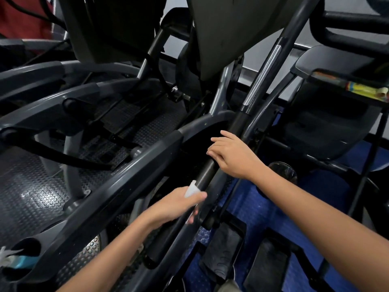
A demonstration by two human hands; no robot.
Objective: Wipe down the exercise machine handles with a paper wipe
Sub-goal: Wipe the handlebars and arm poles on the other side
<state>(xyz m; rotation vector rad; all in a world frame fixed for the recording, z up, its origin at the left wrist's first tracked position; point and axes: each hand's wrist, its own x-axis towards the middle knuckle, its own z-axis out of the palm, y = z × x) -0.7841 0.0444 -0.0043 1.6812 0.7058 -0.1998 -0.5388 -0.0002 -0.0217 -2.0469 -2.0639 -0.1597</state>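
One black handle (207, 171), one white wipe (192, 189). Left hand (176, 205) clamps wipe around handle; right hand (231, 155) fingers loosely spread, resting on it above.

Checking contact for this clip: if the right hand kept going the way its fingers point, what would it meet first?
The right hand points up-left across the dark handle bar, with its fingers open over it. Going on, it would probably meet the curved grey side rail next, though depth between them is unclear.
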